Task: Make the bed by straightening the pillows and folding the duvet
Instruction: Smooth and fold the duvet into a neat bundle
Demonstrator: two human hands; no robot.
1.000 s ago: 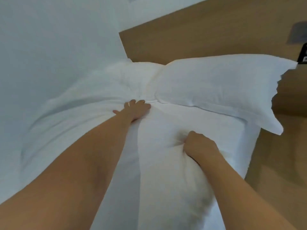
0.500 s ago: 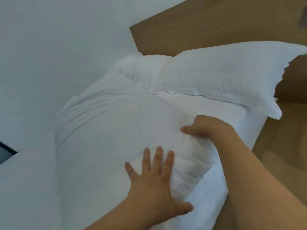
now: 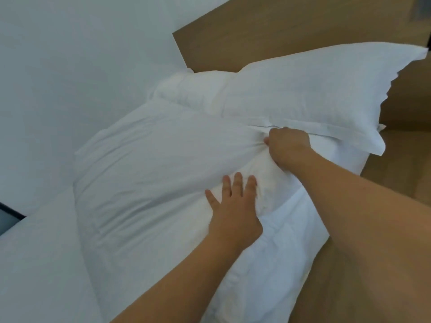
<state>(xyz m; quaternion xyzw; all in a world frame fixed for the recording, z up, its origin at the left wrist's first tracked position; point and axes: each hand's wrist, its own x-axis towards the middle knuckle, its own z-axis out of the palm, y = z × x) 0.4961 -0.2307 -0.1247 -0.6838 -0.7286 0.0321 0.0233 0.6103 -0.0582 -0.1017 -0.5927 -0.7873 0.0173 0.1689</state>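
A big white pillow (image 3: pixel 151 173) lies across the bed in front of me, creased. My left hand (image 3: pixel 233 210) presses flat on its near right part, fingers straight and spread. My right hand (image 3: pixel 288 145) grips a bunch of the pillow's cloth at its right corner, fingers curled. Behind it a second white pillow (image 3: pixel 314 89) leans against the wooden headboard (image 3: pixel 291 29). A rumpled piece of white bedding (image 3: pixel 193 92) sits to the left of that pillow. The white sheet (image 3: pixel 268 264) shows under my left forearm.
A white wall (image 3: pixel 81 54) runs along the bed's left side. Wooden floor or panel (image 3: pixel 401 164) lies past the bed's right edge. A dark edge (image 3: pixel 9 213) shows at the far left.
My left hand left the far seam, came back and now presses flat on the near pillow. My right hand has pulled the bunched corner up toward the rear pillow.
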